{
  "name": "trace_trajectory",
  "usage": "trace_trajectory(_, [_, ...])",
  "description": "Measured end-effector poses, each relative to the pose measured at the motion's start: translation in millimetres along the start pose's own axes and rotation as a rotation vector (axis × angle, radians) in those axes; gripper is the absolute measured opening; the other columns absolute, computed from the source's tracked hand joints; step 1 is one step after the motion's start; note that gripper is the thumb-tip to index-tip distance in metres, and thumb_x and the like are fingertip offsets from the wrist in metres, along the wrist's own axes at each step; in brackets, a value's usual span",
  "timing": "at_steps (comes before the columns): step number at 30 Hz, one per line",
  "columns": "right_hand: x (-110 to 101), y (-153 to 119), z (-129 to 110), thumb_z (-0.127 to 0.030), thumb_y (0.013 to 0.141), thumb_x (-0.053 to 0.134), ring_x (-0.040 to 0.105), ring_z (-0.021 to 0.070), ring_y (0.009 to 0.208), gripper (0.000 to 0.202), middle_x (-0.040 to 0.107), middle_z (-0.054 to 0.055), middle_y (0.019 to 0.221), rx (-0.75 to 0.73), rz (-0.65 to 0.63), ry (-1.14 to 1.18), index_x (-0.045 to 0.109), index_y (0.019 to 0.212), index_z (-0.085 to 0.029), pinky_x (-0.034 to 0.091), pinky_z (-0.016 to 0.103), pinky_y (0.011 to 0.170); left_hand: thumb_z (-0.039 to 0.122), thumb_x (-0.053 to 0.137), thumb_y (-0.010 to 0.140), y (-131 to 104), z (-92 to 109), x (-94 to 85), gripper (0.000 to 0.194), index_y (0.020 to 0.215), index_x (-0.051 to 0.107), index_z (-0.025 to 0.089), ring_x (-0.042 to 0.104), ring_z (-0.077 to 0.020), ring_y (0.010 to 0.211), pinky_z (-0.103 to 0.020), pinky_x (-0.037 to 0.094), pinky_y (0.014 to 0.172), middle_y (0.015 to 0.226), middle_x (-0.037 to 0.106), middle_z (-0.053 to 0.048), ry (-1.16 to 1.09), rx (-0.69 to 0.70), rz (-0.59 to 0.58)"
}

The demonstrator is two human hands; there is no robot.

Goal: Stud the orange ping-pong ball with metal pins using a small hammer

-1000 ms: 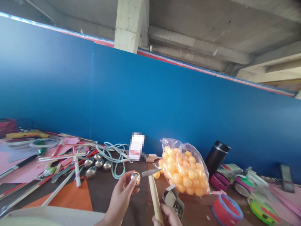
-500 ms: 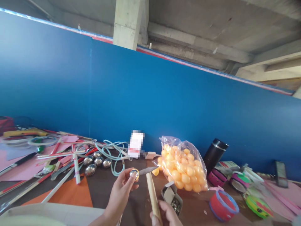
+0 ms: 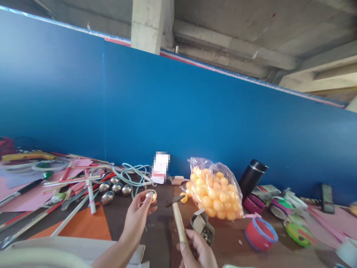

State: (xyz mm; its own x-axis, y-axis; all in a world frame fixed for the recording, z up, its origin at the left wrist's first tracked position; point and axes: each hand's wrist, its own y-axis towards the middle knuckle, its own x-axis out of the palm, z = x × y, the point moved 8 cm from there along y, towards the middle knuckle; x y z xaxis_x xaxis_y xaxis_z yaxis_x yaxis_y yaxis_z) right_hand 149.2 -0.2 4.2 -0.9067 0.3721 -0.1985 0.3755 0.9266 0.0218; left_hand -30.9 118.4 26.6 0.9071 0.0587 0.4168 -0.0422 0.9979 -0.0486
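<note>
My left hand (image 3: 137, 212) pinches a small ball (image 3: 151, 195), silver and shiny on its face with an orange-yellow edge. My right hand (image 3: 198, 248) is wrapped around the wooden handle of a hammer (image 3: 179, 222). The hammer's dark, narrow head points left toward the ball, with a gap between them. Just right of the handle is a small open carton (image 3: 198, 222) of shiny metal pieces, probably tacks. Behind it leans a clear bag (image 3: 217, 195) full of orange balls, one loose orange ball (image 3: 183, 197) beside it. Several silver balls (image 3: 117, 187) lie left of my left hand.
A phone with a blurred screen (image 3: 161, 167) leans near the blue partition (image 3: 178, 111). A black bottle (image 3: 253, 178) and a red-and-blue round container (image 3: 260, 234) are on the right. Sticks, light blue cord (image 3: 131, 173) and orange paper (image 3: 86, 225) cover the left.
My left hand with the ball has moved left and slightly up, away from the hammer head. The hammer head has tipped and no longer sits right beside the ball. The view has shifted slightly.
</note>
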Motion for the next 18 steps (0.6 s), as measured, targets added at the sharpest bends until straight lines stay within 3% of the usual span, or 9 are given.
trace_trajectory(3, [5, 4, 11, -0.046, 0.068, 0.054, 0.053, 0.0064, 0.031, 0.038, 0.061, 0.001, 0.062, 0.015, -0.071, -0.046, 0.055, 0.089, -0.014, 0.030, 0.013, 0.030, 0.041, 0.065, 0.068, 3, 0, -7.9, 0.036, 0.094, 0.059, 0.016, 0.063, -0.0159, 0.073, -0.028, 0.054, 0.062, 0.085, 0.063, -0.003, 0.037, 0.009, 0.053])
trace_trajectory(8, [6, 6, 21, -0.038, 0.071, 0.050, 0.057, 0.0112, 0.037, 0.036, 0.065, 0.004, 0.069, -0.018, -0.116, -0.189, 0.053, 0.097, -0.014, 0.041, 0.020, 0.036, 0.042, 0.064, 0.068, 7, -3, -14.3, 0.037, 0.095, 0.058, 0.017, 0.063, -0.0157, 0.072, -0.029, 0.054, 0.061, 0.086, 0.062, -0.003, 0.041, 0.029, 0.072])
trace_trajectory(14, [1, -2, -3, -0.029, 0.073, 0.048, 0.064, 0.0183, 0.069, 0.027, 0.068, 0.005, 0.077, -0.110, -0.120, -0.480, 0.059, 0.095, -0.017, 0.049, 0.026, 0.063, 0.042, 0.064, 0.068, 8, -5, -15.0, 0.038, 0.097, 0.059, 0.018, 0.062, -0.0158, 0.072, -0.027, 0.053, 0.057, 0.089, 0.062, -0.004, 0.047, 0.041, 0.067])
trace_trajectory(18, [-5, -10, -26, -0.021, 0.070, 0.050, 0.060, 0.0206, 0.080, 0.024, 0.064, 0.005, 0.087, -0.324, 0.040, -0.654, 0.061, 0.092, -0.023, 0.047, 0.030, 0.071, 0.042, 0.064, 0.067, 7, -5, -11.8, 0.039, 0.097, 0.060, 0.018, 0.062, -0.0158, 0.071, -0.028, 0.054, 0.056, 0.089, 0.062, -0.004, 0.044, 0.051, 0.039])
